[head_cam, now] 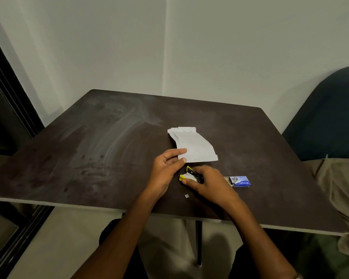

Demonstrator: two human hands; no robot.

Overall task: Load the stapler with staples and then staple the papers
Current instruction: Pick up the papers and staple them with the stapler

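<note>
I see left hand (166,168) pinching papers (192,144) corner, frame centre. Right hand (208,181) grips stapler (190,175) just below. Staple box (239,181) right. Risk: loose stack fans, staple misses sheets.

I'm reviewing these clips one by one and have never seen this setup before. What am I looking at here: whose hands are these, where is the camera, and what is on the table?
There is no machine here. A person wears one wide-angle camera on the head, looking forward and down, so the two arms coming in from the bottom are that person's own.

The left hand pinches the near corner of a small stack of white papers lying on the dark table. The right hand grips a small black and yellow stapler, its front end gaping towards the papers. To the right lies a blue staple box, slid open. A tiny scrap of paper lies near the table's front edge.

Whether the stapler is loaded cannot be seen.
</note>
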